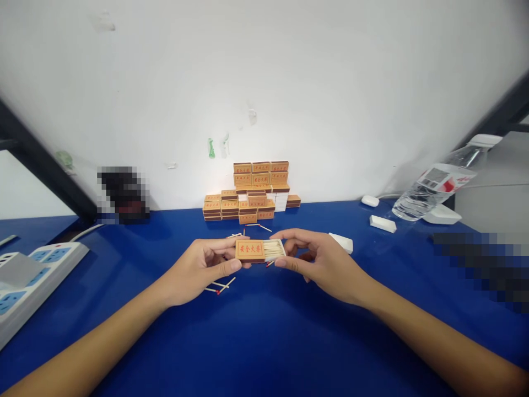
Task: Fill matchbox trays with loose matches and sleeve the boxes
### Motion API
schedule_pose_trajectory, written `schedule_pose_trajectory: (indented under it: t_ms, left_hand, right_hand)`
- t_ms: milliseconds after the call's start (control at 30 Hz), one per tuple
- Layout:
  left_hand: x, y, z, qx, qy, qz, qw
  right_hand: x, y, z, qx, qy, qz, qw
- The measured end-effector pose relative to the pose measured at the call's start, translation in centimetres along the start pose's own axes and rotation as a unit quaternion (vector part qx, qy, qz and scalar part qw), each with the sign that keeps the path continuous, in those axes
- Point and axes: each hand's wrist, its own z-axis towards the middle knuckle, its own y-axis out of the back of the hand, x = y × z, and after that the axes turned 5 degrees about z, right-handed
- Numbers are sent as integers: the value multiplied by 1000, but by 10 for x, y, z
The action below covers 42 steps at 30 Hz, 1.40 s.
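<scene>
A power strip [28, 281] is seen far left of the matchbox [250, 250], on the blue table [264, 342]. The left hand [198, 270] is closed on the matchbox's left end, thumb below and fingers behind. Loose matches [221, 286] lie just under that hand. The matchbox is held above the table between both hands, its tray [274, 249] slid out rightward. The tray end is pinched by the right hand [322, 262]. Behind the matchbox, stacked matchboxes [252, 193] are piled against the wall. A water bottle [438, 187] lies far right.
</scene>
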Motion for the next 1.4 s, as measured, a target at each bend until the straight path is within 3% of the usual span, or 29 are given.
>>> schedule_pose_trajectory:
  t_ms: [267, 633, 833, 967, 1067, 1133, 1233, 1400]
  left_hand:
    - [6, -3, -2, -6, 5, 22, 1000]
    - [-1, -13, -4, -17, 2, 76, 997]
    - [5, -17, -3, -77, -9, 36, 996]
    - [2, -24, -4, -89, -21, 60, 994]
    - [0, -24, -4, -101, -11, 79, 992]
    - [2, -16, -2, -116, -7, 83, 990]
    - [6, 12, 5, -165, -19, 117, 979]
    - [16, 72, 27, -261, -23, 281, 923]
  right_hand:
    - [3, -12, -1, -6, -23, 81, 996]
    - [5, -18, -3, -18, -41, 70, 997]
    - [1, -37, -13, -95, -33, 101, 990]
    - [7, -53, -29, 16, -61, 79, 995]
    - [7, -52, -30, 21, -78, 75, 994]
    - [3, -46, -24, -20, -59, 89, 994]
    - [-4, -32, -12, -74, -7, 75, 994]
    - [-11, -15, 0, -89, 14, -4, 996]
